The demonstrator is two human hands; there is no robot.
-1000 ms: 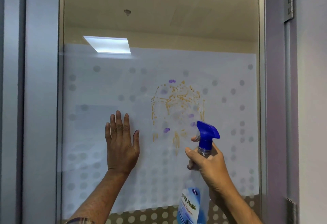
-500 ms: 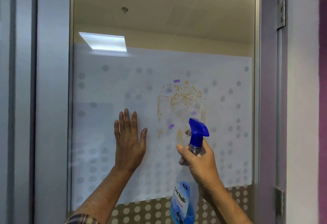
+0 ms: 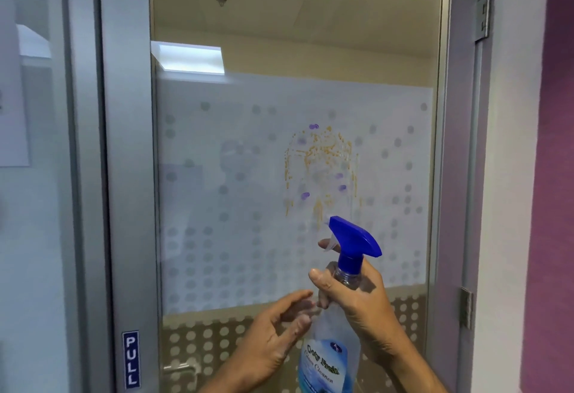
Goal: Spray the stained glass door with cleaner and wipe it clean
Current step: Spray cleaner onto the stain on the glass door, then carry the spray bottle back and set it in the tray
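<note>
Right hand [image 3: 357,305] grips the spray bottle [image 3: 337,324] by its neck, left hand [image 3: 273,336] open beside it; nozzle should face the orange-purple stain [image 3: 320,169] squarely on the glass door [image 3: 233,206]

Stained glass door [image 3: 236,237] — orange-purple smears; upright blue-capped spray bottle [image 3: 337,330]

Bright, ceiling light [image 3: 189,58] glare, edges blurred

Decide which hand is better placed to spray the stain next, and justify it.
Right. The right hand grips the spray bottle, nozzle aimed toward the stain; the left hand is empty, below.
</note>
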